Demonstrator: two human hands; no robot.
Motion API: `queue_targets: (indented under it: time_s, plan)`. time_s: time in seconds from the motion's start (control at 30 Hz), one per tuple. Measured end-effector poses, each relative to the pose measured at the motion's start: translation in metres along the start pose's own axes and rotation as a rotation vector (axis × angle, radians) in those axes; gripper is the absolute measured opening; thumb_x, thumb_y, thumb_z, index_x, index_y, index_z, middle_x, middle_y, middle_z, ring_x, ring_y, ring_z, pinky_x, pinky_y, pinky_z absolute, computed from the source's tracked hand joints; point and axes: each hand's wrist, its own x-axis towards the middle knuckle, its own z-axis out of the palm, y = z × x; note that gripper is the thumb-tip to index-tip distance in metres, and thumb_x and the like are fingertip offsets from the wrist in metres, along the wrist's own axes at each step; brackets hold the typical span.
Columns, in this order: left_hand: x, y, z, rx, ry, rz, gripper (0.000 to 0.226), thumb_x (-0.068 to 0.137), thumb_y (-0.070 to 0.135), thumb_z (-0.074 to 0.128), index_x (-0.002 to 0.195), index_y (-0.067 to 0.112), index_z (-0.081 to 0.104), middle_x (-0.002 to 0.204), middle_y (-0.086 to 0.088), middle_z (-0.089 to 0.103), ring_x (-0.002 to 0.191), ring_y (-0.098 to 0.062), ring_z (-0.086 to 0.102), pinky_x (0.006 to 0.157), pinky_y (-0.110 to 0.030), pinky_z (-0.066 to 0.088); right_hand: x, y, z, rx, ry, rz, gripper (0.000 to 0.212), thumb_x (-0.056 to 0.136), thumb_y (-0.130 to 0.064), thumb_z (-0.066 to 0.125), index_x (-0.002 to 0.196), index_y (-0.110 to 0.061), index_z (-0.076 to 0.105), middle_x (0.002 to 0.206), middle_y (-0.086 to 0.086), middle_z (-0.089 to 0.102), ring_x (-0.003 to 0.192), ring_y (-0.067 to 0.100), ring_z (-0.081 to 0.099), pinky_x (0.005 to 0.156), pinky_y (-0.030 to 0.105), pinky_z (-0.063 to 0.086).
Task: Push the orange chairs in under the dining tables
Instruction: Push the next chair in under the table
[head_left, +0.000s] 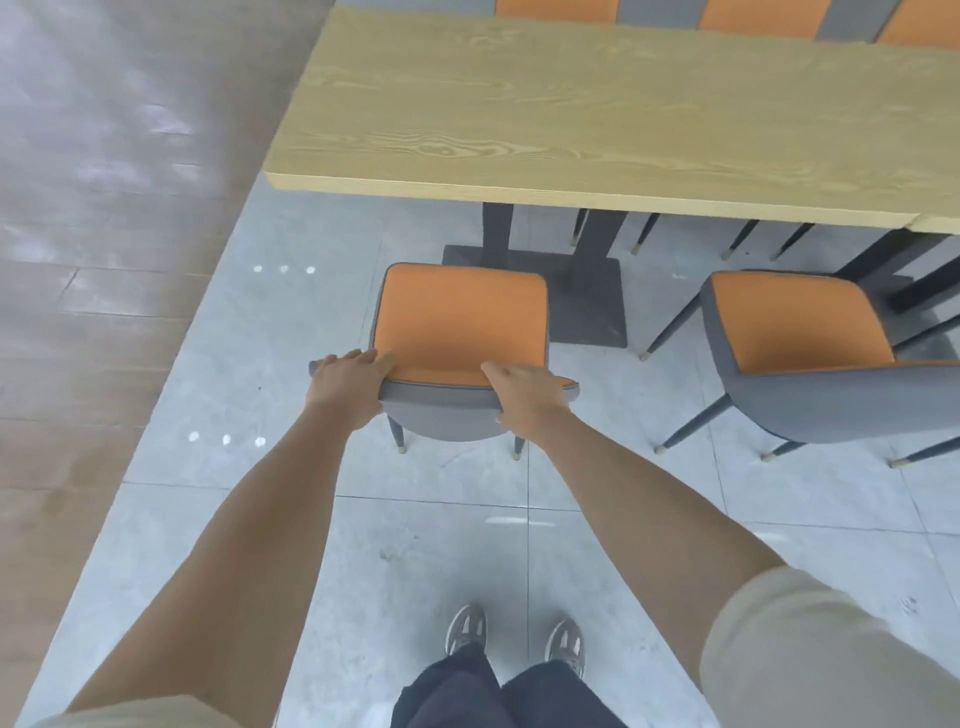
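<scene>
- My left hand (347, 382) and right hand (524, 396) grip the backrest of the orange chair (460, 317), hiding its rim there.
- The second chair (800, 322) is cut off at the right edge.

- Light: bright, even, diffuse; no hard shadows.
- Glare: small white spot clusters on the tiles (441, 519) at 10 and 8 o'clock; a short streak at 6 o'clock.
- Sheen: pale patches on the wood floor (104, 156), 10 o'clock.
- Shadow: faint and soft, round the shoes (466, 629), 6 o'clock.
- Distortion: near edge of the table (571, 114) bowed by the wide lens; its grain is smeared.
- Focus: outline of the chair (457, 317) slightly soft.
</scene>
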Motion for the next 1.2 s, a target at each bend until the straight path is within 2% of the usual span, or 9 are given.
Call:
queue_targets:
  time_s: [0.07,0.13,0.2,0.27,0.43,0.8,0.93,1.07,1.2]
  plan:
    - [0.006,0.003,0.001,-0.031,0.004,0.008,0.049,0.087,0.015,0.054,0.135,0.021,0.042,0.123,-0.002,0.056,0.117,-0.024,0.049,0.079,-0.03,0.031,0.004,0.005,0.003,-0.012,-0.005,0.045,0.028,0.081,0.001,0.054,0.087,-0.015,0.032,0.064,-0.004,0.029,0.075,0.023,0.041,0.044,0.023,0.018]
    - [0.013,0.004,0.003,-0.042,0.023,0.038,0.043,0.086,0.009,0.05,0.128,0.018,0.048,0.117,-0.003,0.06,0.109,-0.028,0.054,0.075,-0.029,0.031,0.007,0.008,0.003,-0.036,-0.01,0.032,0.025,0.081,0.006,0.05,0.082,-0.013,0.033,0.062,-0.003,0.029,0.071,0.023,0.041,0.044,0.023,0.018]
    - [0.019,0.002,0.007,-0.044,0.042,0.072,0.04,0.085,0.006,0.048,0.123,0.015,0.053,0.113,-0.005,0.063,0.104,-0.03,0.057,0.079,-0.032,0.039,0.009,0.01,0.002,-0.054,-0.02,-0.002,0.027,0.08,0.011,0.045,0.076,-0.012,0.032,0.061,-0.002,0.03,0.07,0.024,0.042,0.044,0.024,0.018]
    - [0.022,-0.001,0.011,-0.048,0.064,0.103,0.04,0.084,0.005,0.047,0.121,0.015,0.055,0.11,-0.006,0.065,0.102,-0.029,0.059,0.083,-0.033,0.042,0.011,0.011,0.002,-0.062,-0.027,-0.033,0.025,0.08,0.013,0.042,0.081,-0.011,0.035,0.06,-0.001,0.031,0.07,0.025,0.042,0.044,0.025,0.02]
    - [0.018,0.005,0.014,-0.049,0.114,0.144,0.046,0.085,0.002,0.045,0.126,0.019,0.055,0.108,-0.007,0.067,0.101,-0.03,0.059,0.081,-0.03,0.037,0.008,0.021,0.003,-0.075,-0.021,-0.091,0.023,0.081,0.011,0.042,0.084,-0.011,0.036,0.059,-0.001,0.031,0.07,0.026,0.043,0.055,0.031,0.032]
    - [0.009,0.053,0.024,-0.098,0.093,0.16,0.043,0.083,0.005,0.047,0.123,0.018,0.054,0.109,-0.003,0.068,0.101,-0.028,0.06,0.083,-0.03,0.043,-0.015,0.066,0.004,-0.138,-0.043,-0.158,0.024,0.082,0.011,0.041,0.087,-0.012,0.034,0.06,-0.001,0.028,0.075,0.025,0.04,0.064,0.031,0.033]
    - [0.01,0.074,0.022,-0.083,0.098,0.183,0.042,0.084,0.008,0.049,0.124,0.02,0.053,0.108,-0.002,0.067,0.101,-0.026,0.06,0.082,-0.028,0.042,-0.028,0.083,0.002,-0.156,-0.066,-0.142,0.023,0.082,0.01,0.038,0.088,-0.011,0.034,0.06,0.0,0.028,0.075,0.026,0.041,0.06,0.03,0.032]
    - [0.016,0.107,0.018,-0.072,0.129,0.226,0.041,0.083,0.007,0.049,0.122,0.019,0.054,0.106,-0.003,0.067,0.097,-0.026,0.062,0.082,-0.029,0.043,-0.047,0.11,-0.004,-0.168,-0.083,-0.081,0.023,0.084,0.01,0.035,0.09,-0.013,0.034,0.061,0.0,0.028,0.076,0.026,0.039,0.047,0.027,0.021]
    - [0.026,0.14,0.013,-0.07,0.134,0.268,0.041,0.08,0.005,0.052,0.118,0.018,0.055,0.102,-0.002,0.068,0.094,-0.027,0.063,0.081,-0.03,0.045,-0.061,0.14,-0.005,-0.157,-0.093,-0.033,0.021,0.086,0.007,0.035,0.091,-0.014,0.033,0.062,-0.001,0.027,0.078,0.025,0.039,0.047,0.027,0.02]
